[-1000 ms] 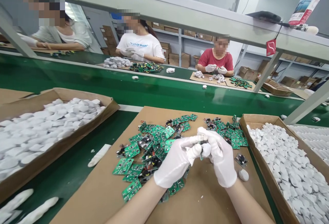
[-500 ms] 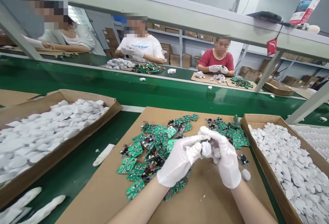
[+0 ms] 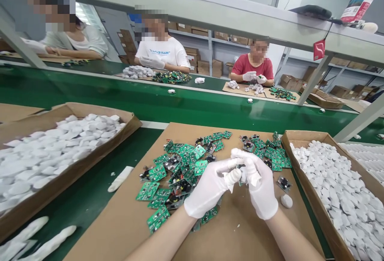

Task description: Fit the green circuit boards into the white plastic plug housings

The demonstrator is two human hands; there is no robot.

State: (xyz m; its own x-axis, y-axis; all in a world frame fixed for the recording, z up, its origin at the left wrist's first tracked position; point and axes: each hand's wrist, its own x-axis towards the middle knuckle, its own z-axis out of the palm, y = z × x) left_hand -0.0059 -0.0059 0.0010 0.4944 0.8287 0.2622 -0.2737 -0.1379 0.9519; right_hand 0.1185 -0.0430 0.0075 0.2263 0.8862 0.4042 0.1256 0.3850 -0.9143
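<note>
My left hand (image 3: 208, 187) and my right hand (image 3: 261, 185), both in white gloves, meet above a cardboard sheet (image 3: 240, 237). Their fingers are closed around a small white lump (image 3: 243, 175), mostly hidden by the gloves; whether a circuit board is under it I cannot tell. Left of my hands lies a heap of green circuit boards (image 3: 184, 167), some with their dark components facing up. A second group of boards (image 3: 271, 153) sits just beyond my right hand. Close to my right wrist are a single board (image 3: 283, 183) and a round white piece (image 3: 286, 201).
Shallow cardboard boxes of white pieces stand at left (image 3: 132, 122) and right (image 3: 289, 141). White finger-shaped pieces (image 3: 120, 179) lie on the green bench. Beyond runs a green conveyor (image 3: 207, 111) carrying small white items, under a metal beam (image 3: 192, 5). Several co-workers sit across it.
My right hand has turned and its fingers have moved in over the white lump, hiding more of it. Small white items on the conveyor have shifted to the right.
</note>
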